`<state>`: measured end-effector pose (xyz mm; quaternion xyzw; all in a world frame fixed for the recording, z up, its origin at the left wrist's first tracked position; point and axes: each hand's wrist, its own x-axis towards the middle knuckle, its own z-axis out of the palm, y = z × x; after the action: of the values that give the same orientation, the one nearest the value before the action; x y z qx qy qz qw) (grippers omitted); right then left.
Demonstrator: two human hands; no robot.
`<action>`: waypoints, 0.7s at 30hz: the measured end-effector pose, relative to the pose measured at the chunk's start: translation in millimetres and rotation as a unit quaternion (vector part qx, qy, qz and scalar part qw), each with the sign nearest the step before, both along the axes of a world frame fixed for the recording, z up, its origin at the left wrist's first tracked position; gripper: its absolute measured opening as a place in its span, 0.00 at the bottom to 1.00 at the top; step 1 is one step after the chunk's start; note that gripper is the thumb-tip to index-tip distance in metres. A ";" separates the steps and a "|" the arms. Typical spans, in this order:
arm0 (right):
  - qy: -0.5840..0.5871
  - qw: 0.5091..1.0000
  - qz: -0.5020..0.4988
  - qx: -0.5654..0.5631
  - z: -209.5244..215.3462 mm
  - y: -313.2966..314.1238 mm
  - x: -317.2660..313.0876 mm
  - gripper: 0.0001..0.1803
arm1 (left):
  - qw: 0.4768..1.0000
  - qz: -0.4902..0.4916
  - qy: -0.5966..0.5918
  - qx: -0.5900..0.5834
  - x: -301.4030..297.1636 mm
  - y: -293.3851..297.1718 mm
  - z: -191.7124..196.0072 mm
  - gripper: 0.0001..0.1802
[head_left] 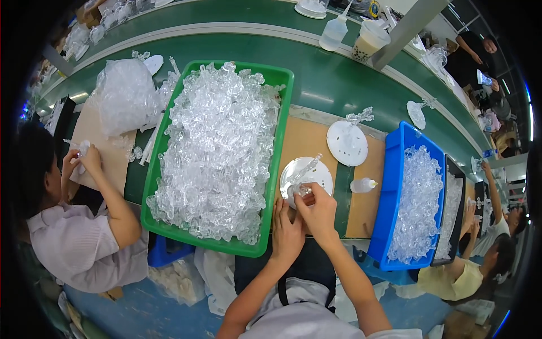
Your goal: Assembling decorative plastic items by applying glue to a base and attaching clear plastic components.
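Observation:
In front of me a white round disc lies on a brown board, and a long clear plastic piece slants above it. My right hand pinches a small clear plastic part at the lower end of that piece. Close beside it, at the disc's near edge, my left hand has its fingers up against the same long piece; its grip is partly hidden. A second white disc carries another clear plastic piece. To the right lies a small squeeze bottle with a yellowish tip.
A green bin heaped with clear parts stands left of my hands. A blue bin of similar parts and a black tray are at right. A liquid bottle and drink cup stand behind. Co-workers sit on both sides.

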<state>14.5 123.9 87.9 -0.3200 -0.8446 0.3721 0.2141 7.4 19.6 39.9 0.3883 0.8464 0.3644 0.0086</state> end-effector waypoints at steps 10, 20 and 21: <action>-0.034 0.999 0.027 0.028 -2.8 0.9 0.1 0.14 | 1.000 -0.021 -0.011 0.013 -4.7 -5.7 -2.6 0.25; -0.069 0.991 0.012 0.110 1.1 -1.6 -3.1 0.13 | 0.999 -0.015 -0.006 0.033 -1.5 -3.6 -9.9 0.22; -0.061 0.992 0.013 0.110 0.9 0.3 -1.9 0.13 | 0.999 -0.013 -0.008 0.034 -0.5 -2.5 -10.4 0.22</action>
<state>12.6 124.2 88.9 -0.3056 -0.8960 0.2597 0.1906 7.0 17.1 29.5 0.3968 0.8280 0.3960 0.0068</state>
